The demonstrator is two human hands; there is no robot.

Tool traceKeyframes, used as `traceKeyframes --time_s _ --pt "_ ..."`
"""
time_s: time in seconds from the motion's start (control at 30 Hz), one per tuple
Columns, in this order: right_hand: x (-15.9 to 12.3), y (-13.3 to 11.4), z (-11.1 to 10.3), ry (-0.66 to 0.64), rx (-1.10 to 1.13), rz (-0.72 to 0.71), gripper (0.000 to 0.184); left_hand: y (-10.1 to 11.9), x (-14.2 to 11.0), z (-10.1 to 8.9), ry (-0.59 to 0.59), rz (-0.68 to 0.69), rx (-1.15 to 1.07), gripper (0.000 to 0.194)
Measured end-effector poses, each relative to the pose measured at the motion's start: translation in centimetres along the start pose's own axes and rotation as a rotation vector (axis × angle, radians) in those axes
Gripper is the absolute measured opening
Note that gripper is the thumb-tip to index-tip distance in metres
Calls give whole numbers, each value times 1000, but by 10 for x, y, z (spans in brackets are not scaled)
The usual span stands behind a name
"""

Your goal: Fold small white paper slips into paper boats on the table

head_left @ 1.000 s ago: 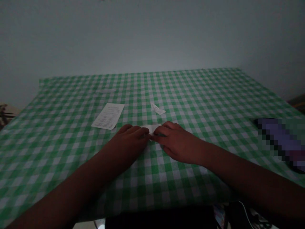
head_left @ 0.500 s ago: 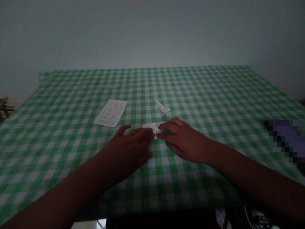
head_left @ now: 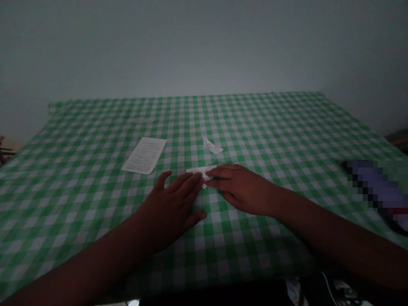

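Note:
A small folded piece of white paper point(head_left: 199, 170) lies flat on the table, partly covered by fingers. My left hand point(head_left: 174, 206) rests on its left part with the fingers stretched out and the thumb apart. From the other side, the extended fingertips of my right hand point(head_left: 242, 187) press on the paper's right part. Neither hand is closed around it. Just beyond the hands sits a small folded paper shape point(head_left: 212, 146) with printed lines. Farther left is a flat printed sheet point(head_left: 145, 156).
A green-and-white checked tablecloth point(head_left: 270, 131) covers the table, which stands against a plain wall point(head_left: 191, 46). At the right edge lies a dark device with a blurred-out screen point(head_left: 376, 182). A faint pale strip point(head_left: 142, 120) is at the back left.
The left thumb has spread farther from the fingers. My right fingers have straightened and lie flatter on the paper. The whole view has shifted slightly.

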State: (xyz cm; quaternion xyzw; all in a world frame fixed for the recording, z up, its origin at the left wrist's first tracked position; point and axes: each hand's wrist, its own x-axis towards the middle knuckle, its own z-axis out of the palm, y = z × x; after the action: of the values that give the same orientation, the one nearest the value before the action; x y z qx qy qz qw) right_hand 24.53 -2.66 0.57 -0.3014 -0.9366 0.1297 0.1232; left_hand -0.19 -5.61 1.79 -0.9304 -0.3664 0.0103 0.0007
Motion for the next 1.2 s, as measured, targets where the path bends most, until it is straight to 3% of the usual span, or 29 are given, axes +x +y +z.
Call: traceKeyframes --time_s 0.3,0.8,1.03,1.2 --pt "1 0 1 2 -9 2 44 6 1 6 13 -47 83 61" --pt "1 -3 1 13 -29 -18 43 5 4 7 22 -64 37 61" --pt "1 -8 1 -45 -120 11 41 -1 8 6 50 -57 -35 53" --pt "2 -9 0 -57 -114 22 42 -18 21 10 87 -124 -197 32"
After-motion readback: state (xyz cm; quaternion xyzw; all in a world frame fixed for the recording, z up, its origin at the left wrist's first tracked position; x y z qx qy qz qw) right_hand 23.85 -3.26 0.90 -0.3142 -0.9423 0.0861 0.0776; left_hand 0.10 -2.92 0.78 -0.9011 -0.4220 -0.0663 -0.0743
